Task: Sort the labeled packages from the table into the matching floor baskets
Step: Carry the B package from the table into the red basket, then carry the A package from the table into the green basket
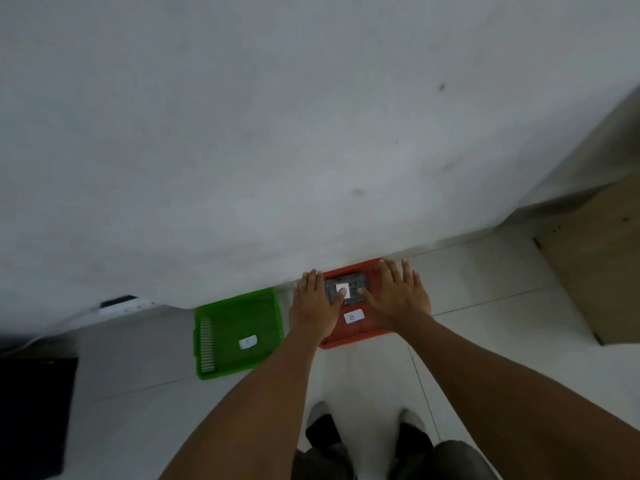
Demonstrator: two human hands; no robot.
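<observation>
An orange basket (353,341) stands on the floor against the wall, with a white tag marked B (354,317) inside it. A dark flat package (358,284) with a white label lies in its far half. My left hand (313,303) and my right hand (398,296) hover palm-down on either side of the package, fingers spread, thumbs touching its top. Neither hand grips it. A green basket (239,296) with a white tag (248,341) sits to the left, holding no package. The table is out of view.
A white wall rises just behind both baskets. A brown board (595,265) leans at the right. A black flat object (31,410) lies at the lower left. My shoes (322,420) stand on the pale tiled floor below the baskets.
</observation>
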